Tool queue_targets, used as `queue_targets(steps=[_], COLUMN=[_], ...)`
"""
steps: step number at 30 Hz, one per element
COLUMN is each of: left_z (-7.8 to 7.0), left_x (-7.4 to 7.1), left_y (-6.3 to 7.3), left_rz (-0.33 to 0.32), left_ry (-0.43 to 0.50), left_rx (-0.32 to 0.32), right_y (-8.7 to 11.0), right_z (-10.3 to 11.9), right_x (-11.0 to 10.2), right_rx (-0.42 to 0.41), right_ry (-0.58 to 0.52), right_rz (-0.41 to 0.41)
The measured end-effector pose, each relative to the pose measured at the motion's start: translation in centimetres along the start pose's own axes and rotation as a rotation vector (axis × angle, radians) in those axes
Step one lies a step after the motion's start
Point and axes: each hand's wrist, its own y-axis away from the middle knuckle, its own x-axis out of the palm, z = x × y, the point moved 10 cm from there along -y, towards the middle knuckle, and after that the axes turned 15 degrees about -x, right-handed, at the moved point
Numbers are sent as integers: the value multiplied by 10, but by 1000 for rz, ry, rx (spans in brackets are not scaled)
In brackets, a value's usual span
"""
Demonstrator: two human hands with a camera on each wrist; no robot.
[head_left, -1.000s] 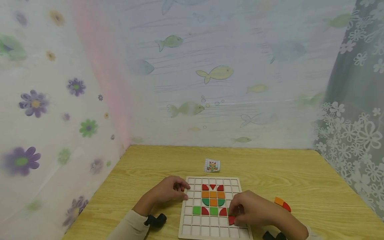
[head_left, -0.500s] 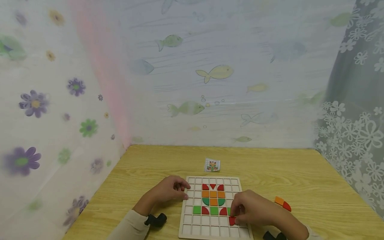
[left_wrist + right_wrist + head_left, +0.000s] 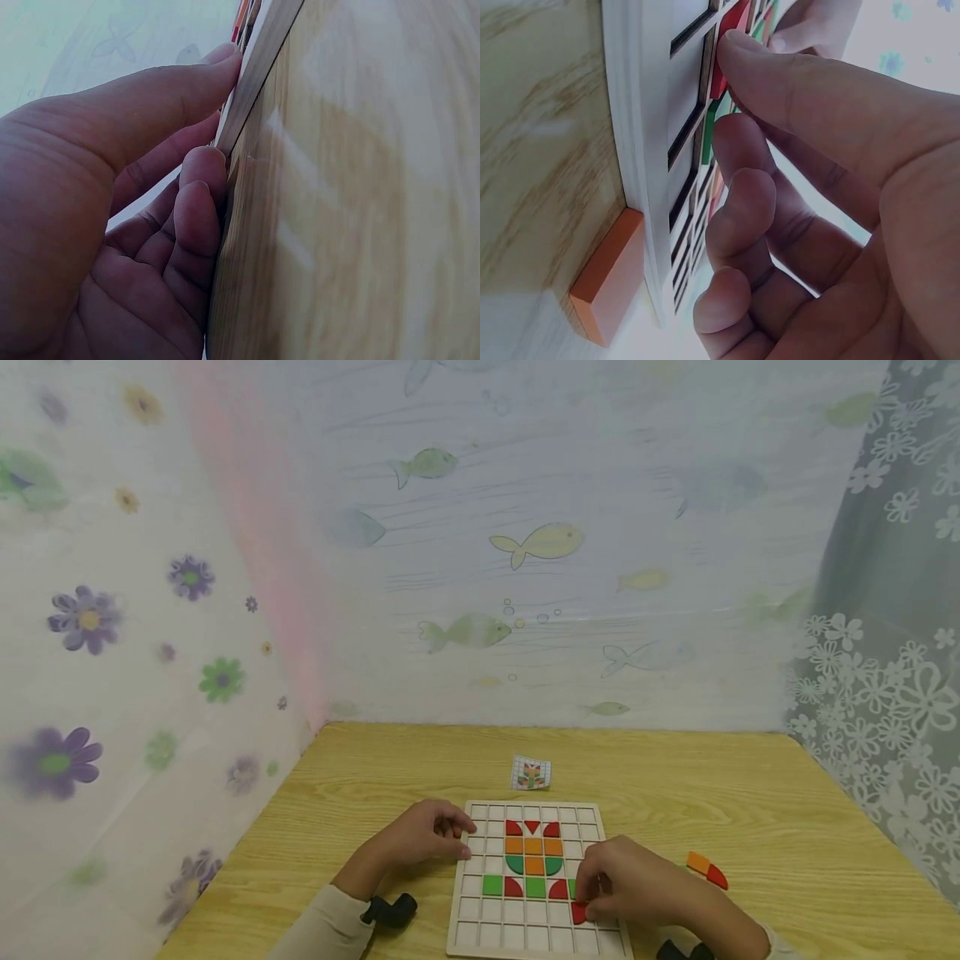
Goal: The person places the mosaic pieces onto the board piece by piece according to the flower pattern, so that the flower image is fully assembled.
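A pale wooden grid board [image 3: 502, 935] lies on the table, holding a pattern of red, orange and green flat tiles. At its left rim is my left hand [image 3: 423, 833], holding the edge. In the left wrist view, the thumb [image 3: 202, 86] touches the rim while other fingers curl against its side. Over the board's right part, my right hand [image 3: 637, 881] pinches a red tile [image 3: 579, 912] with a rounded side in a right-hand cell. The right wrist view shows the thumb on that red tile [image 3: 731, 30]; a green tile [image 3: 711, 135] beside it is partly covered.
A small pattern card [image 3: 531, 772] lies beyond the board. Right of the board, an orange tile [image 3: 698, 862] and a red tile [image 3: 717, 877] lie on the table [image 3: 375, 768], with a sliver of green beside them. Black wrist devices [image 3: 393, 910] sit near both sleeves.
Hardly anything moves. My right hand stays on the red tile with only a tiny shift, and the left hand keeps its place at the board's edge.
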Motion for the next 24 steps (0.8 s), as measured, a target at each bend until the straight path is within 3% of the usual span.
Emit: queue_targets(steps=[13, 24], left_z=[-1, 0], left_x=[1, 0], left_y=[-1, 0], left_rz=[3, -2], left_ry=[-5, -10], left_rx=[5, 0], right_y=[7, 36], right_z=[-3, -11], right_x=[0, -35], right_rx=[23, 20], right_ry=[-14, -19], right_rz=[-11, -98])
